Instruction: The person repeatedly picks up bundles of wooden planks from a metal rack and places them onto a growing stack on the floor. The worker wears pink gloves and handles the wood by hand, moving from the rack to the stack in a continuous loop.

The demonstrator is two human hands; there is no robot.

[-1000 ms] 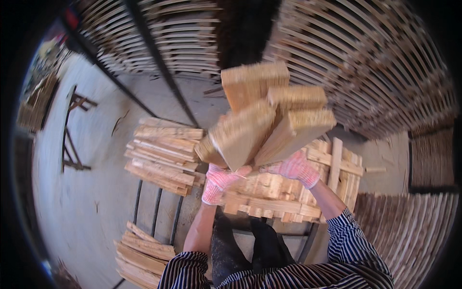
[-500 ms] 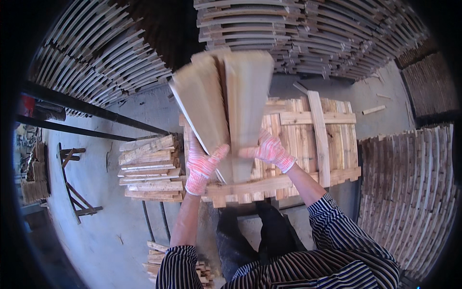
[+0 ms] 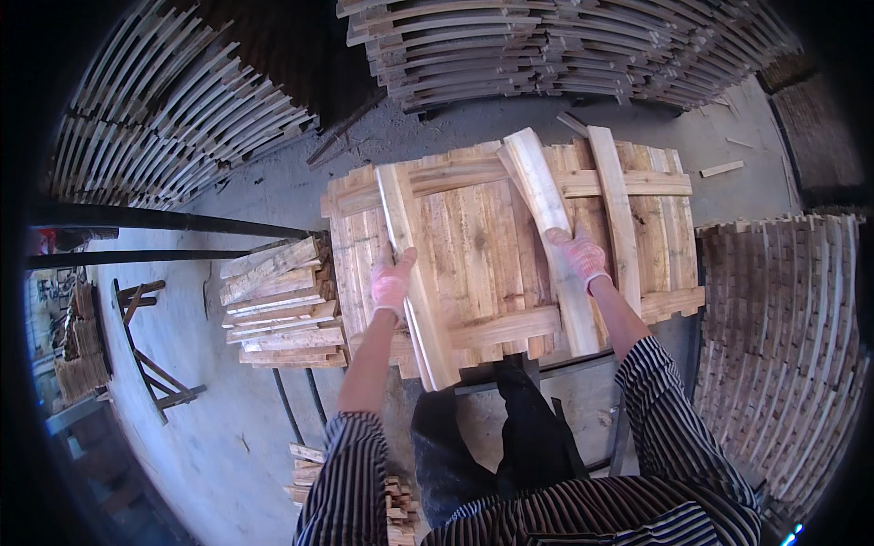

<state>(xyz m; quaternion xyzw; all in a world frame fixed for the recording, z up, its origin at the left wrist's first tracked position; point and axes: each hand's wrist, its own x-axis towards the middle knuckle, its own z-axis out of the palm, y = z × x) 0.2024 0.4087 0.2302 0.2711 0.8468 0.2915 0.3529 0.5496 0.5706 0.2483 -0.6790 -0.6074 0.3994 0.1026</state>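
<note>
At the far left of a wood yard, dark metal rails [image 3: 173,221] run across the grey concrete floor [image 3: 228,428] above a small sawhorse [image 3: 150,364], with curved rows of stacked slats [image 3: 173,109] rising behind them. Just right of the sawhorse lies a loose stack of short boards [image 3: 278,305], close beside the left edge of a wooden pallet [image 3: 482,237] that rests flat in the middle of the scene. A person in a striped shirt [image 3: 583,510] and dark trousers stands at the pallet's near edge, both hands in pink work gloves. The left hand [image 3: 392,282] is closed around the left plank [image 3: 417,273], thumb on top, fingers wrapped over its left edge; this plank lies lengthwise across the pallet's left part, its near end jutting past the pallet's near edge. The right hand [image 3: 577,257] grips the right plank [image 3: 551,241], fingers curled over it about halfway along; that plank slants slightly, its far end reaching the pallet's far crosspiece, its near end overhanging the near edge. The two planks lie well apart, with bare pallet boards between them. A third upright board [image 3: 619,218] lies on the pallet just right of the right hand. More slat stacks [image 3: 555,50] fill the far background, and another pile of slats [image 3: 783,346] stands at the right of the pallet.
</note>
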